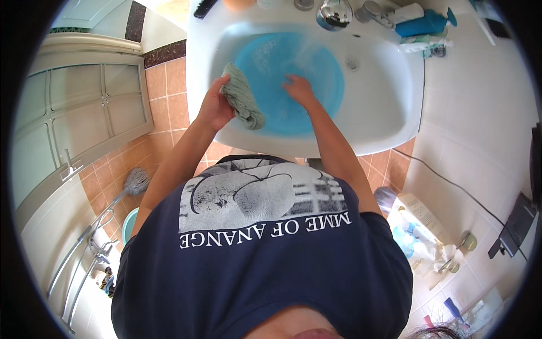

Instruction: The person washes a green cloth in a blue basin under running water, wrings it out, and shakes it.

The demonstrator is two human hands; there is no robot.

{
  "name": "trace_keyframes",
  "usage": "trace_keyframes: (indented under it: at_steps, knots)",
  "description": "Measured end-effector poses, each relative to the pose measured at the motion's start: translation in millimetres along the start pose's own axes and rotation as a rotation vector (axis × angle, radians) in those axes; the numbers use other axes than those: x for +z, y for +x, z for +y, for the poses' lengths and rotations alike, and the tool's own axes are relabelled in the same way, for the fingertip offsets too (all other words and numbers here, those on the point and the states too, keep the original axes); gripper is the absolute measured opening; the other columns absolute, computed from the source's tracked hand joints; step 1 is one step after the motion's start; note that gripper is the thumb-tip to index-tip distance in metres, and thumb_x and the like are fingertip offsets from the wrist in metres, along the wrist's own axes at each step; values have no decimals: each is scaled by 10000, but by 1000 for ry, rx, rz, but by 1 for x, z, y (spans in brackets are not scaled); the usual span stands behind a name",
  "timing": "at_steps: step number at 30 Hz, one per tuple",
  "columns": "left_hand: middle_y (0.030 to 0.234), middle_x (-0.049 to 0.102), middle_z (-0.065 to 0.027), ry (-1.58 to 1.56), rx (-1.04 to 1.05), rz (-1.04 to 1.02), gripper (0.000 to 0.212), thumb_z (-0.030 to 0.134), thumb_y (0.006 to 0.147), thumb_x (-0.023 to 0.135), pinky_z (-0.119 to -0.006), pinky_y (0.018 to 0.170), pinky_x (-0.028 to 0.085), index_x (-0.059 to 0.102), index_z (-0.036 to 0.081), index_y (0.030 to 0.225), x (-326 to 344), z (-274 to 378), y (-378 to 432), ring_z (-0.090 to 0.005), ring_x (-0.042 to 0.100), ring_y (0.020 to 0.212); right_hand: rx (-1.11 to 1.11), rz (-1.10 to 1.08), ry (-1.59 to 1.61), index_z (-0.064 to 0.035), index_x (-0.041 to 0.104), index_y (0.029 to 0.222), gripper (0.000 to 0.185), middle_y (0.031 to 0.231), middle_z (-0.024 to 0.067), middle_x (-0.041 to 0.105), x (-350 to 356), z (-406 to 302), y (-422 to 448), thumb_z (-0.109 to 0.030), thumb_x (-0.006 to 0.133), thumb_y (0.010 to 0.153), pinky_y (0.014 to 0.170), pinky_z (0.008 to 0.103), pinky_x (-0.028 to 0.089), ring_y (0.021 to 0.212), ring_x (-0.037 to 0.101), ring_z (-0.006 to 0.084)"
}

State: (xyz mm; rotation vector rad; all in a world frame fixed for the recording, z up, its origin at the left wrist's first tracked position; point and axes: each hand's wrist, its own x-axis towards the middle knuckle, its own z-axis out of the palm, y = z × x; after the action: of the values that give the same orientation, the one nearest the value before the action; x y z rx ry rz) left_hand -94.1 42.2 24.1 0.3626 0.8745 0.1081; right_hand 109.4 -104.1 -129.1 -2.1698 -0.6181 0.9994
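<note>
My left hand (pixel 216 105) grips a grey-green knitted cloth (pixel 242 98), bunched into a long folded bundle. The cloth hangs over the left side of a round blue plastic basin (pixel 338 87). Over the middle of that basin is my right hand (pixel 300 90), its fingers loosely bent and apart, with nothing visible in them. Whether its fingertips touch the water I cannot tell. Some foam shows on the water at the basin's upper left. The basin sits inside a white ceramic sink (pixel 381 110), left of its drain (pixel 352 64).
A chrome tap (pixel 334 15) stands at the sink's back edge, with a black brush (pixel 205 7) to the left. Several bottles and tubes, including a blue pump bottle (pixel 421 23), crowd the right corner. A mop (pixel 136 181) leans at left; a cable (pixel 449 180) runs at right.
</note>
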Motion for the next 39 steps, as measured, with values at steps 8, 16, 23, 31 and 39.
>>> trace_keyframes:
  at_steps: [8, 16, 23, 31, 39]
  knots:
    - [1092, 593, -83, 114, 17, -186, 411, 321, 856, 612, -398, 895, 458, 526, 51, 1154, 15, -8, 34, -217, 576, 1011, -222, 513, 189, -51, 599, 1119, 280, 1101, 141, 617, -119, -79, -30, -157, 570, 861, 822, 377, 474, 975, 598, 268]
    - [1045, 606, -73, 299, -52, 96, 429, 331, 801, 658, -359, 882, 444, 569, 56, 1119, 20, -20, 49, -210, 580, 979, -425, 845, -1002, -101, 388, 1369, 538, 1396, 116, 396, -238, -54, 29, -179, 585, 874, 1101, 435, 204, 1341, 307, 299]
    - [1027, 610, -88, 175, -32, 81, 388, 306, 814, 662, -367, 862, 487, 570, 50, 1090, 13, -25, 47, -208, 594, 965, -326, 792, -802, -95, 289, 1428, 650, 1469, 137, 275, -219, -40, 30, -233, 598, 872, 1104, 444, 213, 1373, 248, 314]
    - [1026, 594, -86, -69, 57, -125, 380, 283, 861, 613, -359, 851, 479, 522, 46, 1145, 23, -26, 59, -205, 590, 947, 334, -249, 1024, -72, 393, 1373, 638, 1266, 129, 511, -63, -69, -65, -413, 607, 877, 930, 448, 440, 1158, 506, 287]
    - [1110, 568, -136, 869, 253, 299, 605, 195, 742, 765, -368, 779, 506, 459, 25, 1235, 21, -13, 83, -226, 583, 966, 29, 229, 244, -118, 516, 1232, 510, 1201, 108, 513, -82, -13, -49, -238, 712, 778, 748, 375, 474, 922, 559, 191]
